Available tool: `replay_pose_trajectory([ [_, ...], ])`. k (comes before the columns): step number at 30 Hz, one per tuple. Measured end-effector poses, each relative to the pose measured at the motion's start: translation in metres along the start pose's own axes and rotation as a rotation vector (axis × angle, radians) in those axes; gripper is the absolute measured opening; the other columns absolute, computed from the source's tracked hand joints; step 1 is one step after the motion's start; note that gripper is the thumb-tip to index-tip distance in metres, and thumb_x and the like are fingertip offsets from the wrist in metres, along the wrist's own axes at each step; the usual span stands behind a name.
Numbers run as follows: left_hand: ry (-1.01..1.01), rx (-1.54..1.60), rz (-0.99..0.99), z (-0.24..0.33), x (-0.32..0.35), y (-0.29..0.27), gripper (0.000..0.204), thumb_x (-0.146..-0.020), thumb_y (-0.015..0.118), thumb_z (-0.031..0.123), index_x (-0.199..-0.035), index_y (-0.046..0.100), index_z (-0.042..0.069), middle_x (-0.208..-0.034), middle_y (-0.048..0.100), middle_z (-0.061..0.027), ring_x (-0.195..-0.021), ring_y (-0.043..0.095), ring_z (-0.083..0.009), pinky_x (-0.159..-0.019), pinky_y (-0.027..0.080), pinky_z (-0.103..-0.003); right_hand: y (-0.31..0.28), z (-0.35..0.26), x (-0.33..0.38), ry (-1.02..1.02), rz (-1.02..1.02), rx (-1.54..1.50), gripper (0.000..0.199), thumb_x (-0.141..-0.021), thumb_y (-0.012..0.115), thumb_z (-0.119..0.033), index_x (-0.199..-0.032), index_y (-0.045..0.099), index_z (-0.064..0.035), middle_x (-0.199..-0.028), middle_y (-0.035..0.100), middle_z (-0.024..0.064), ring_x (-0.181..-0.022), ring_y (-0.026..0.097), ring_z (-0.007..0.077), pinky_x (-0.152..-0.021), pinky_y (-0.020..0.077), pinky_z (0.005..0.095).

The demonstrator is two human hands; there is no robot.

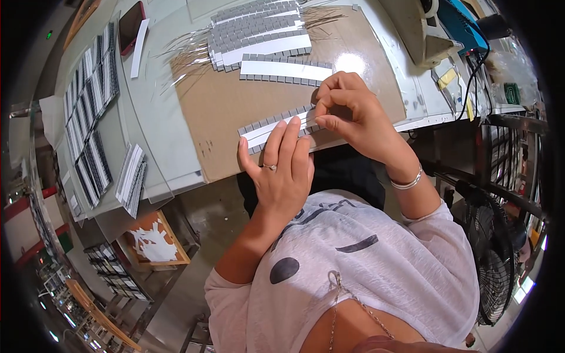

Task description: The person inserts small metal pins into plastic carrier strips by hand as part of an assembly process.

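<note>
A white strip edged with small grey squares lies slantwise on the brown board. My left hand rests on it with fingers stretched out, pressing its middle. At the strip's right end, my right hand is closed in a pinch between thumb and forefinger. Whatever thin thing that pinch holds is too fine to make out. Just above lies a second white strip with grey squares, touched by neither palm. Behind it, a stack of similar strips has thin brown wires sticking out at both ends.
Bundles of black-and-white strips cover the table's left side, with a smaller bundle near its edge. A red-edged phone and a narrow white strip lie behind. A beige machine stands back right; a black fan is beside me.
</note>
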State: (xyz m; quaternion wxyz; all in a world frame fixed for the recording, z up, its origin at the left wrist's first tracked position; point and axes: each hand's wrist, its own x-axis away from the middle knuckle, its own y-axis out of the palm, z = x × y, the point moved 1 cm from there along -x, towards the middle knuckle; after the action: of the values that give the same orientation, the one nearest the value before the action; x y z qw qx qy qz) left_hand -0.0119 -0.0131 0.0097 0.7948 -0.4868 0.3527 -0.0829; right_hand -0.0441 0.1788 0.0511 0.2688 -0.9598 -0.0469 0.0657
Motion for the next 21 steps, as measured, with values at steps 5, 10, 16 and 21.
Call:
replay_pose_trajectory([
  [5, -0.010, -0.026, 0.014, 0.002, 0.001, 0.004, 0.042, -0.084, 0.075, 0.013, -0.123, 0.060, 0.013, -0.136, 0.060, -0.0036, -0.130, 0.052, -0.0217, -0.110, 0.025, -0.069, 0.006, -0.002, -0.002, -0.085, 0.079, 0.076, 0.012, -0.079, 0.078, -0.002, -0.083, 0.067, -0.0041, -0.094, 0.060, 0.0090, -0.096, 0.053, 0.0316, -0.085, 0.0461, 0.0400],
  [10, 0.006, -0.087, -0.024, 0.000, 0.003, 0.006, 0.060, -0.074, 0.083, 0.021, -0.129, 0.060, 0.016, -0.143, 0.054, -0.0014, -0.136, 0.046, -0.0215, -0.115, 0.019, -0.065, 0.009, -0.006, -0.002, -0.130, 0.113, 0.167, 0.012, -0.077, 0.078, -0.001, -0.083, 0.068, -0.0045, -0.093, 0.059, 0.0087, -0.095, 0.053, 0.0314, -0.083, 0.0464, 0.0393],
  [16, 0.010, -0.088, -0.009, 0.001, 0.003, 0.006, 0.054, -0.075, 0.082, 0.021, -0.126, 0.063, 0.016, -0.141, 0.055, -0.0013, -0.136, 0.046, -0.0212, -0.114, 0.019, -0.065, 0.010, -0.006, 0.001, -0.133, 0.141, 0.153, 0.014, -0.076, 0.079, -0.001, -0.083, 0.068, -0.0053, -0.091, 0.057, 0.0082, -0.092, 0.052, 0.0306, -0.079, 0.0457, 0.0380],
  [21, 0.012, -0.077, 0.004, 0.003, 0.001, 0.005, 0.032, -0.091, 0.067, 0.015, -0.123, 0.064, 0.012, -0.136, 0.059, -0.0054, -0.130, 0.052, -0.0236, -0.107, 0.026, -0.071, 0.015, -0.010, 0.014, -0.241, 0.254, 0.376, 0.019, -0.071, 0.079, -0.002, -0.084, 0.068, -0.0090, -0.091, 0.056, 0.0070, -0.089, 0.054, 0.0294, -0.077, 0.0438, 0.0388],
])
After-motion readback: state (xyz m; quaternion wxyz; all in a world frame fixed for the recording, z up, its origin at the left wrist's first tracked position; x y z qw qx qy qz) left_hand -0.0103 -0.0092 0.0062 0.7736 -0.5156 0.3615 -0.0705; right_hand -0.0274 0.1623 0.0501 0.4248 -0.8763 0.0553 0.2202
